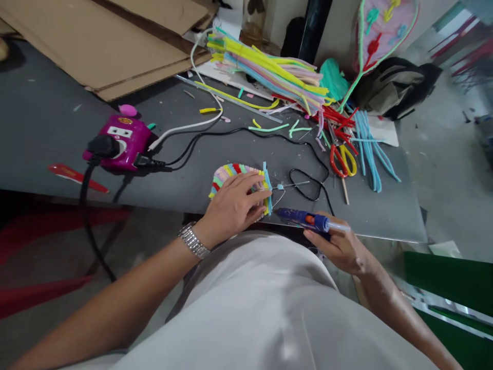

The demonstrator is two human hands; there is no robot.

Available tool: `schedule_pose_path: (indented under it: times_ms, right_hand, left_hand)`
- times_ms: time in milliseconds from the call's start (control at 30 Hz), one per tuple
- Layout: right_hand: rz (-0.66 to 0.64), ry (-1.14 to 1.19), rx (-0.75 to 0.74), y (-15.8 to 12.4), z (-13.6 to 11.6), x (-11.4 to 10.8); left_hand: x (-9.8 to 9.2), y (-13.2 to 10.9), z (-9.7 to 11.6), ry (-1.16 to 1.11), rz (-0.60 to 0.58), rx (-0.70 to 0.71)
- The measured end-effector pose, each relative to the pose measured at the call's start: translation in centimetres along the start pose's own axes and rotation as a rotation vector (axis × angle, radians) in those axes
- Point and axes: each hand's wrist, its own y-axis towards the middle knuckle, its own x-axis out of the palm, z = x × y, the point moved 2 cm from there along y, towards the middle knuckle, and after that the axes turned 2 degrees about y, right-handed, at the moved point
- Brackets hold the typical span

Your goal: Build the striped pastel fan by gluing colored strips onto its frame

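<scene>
My left hand grips a small fan-shaped piece of striped multicoloured craft strips at the table's near edge, fingers across its top. A few blue strips stand along the piece's right side. My right hand holds a blue hot glue gun, its tip pointing left and close to the piece, apparently not touching it. A black cord loops on the grey table beyond the gun. A silver watch sits on my left wrist.
Pastel strip bundles, red strips, blue strips and red-and-yellow scissors lie at the table's far side. A magenta power socket with cables stands left. Cardboard sheets lie behind. A green board stands lower right.
</scene>
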Motion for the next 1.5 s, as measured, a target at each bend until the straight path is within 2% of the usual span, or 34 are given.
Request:
schedule_pose_path:
  times_ms: [167,700,1200,1500]
  right_hand:
    - [0.003,-0.025,-0.059,0.4,-0.5,0.0]
    - [-0.012,-0.054,-0.020,0.4,-0.9,0.1]
    - [-0.003,-0.078,-0.052,0.4,-1.2,0.1]
    - [-0.022,-0.104,-0.008,0.3,-1.4,0.1]
  left_hand:
    - [0.0,0.0,0.1,0.001,0.010,0.002]
    - [0.3,0.1,-0.1,-0.050,0.023,-0.004]
    - [0.3,0.0,-0.1,-0.025,0.026,0.004]
    - [0.4,0.0,-0.2,-0.029,0.025,0.004]
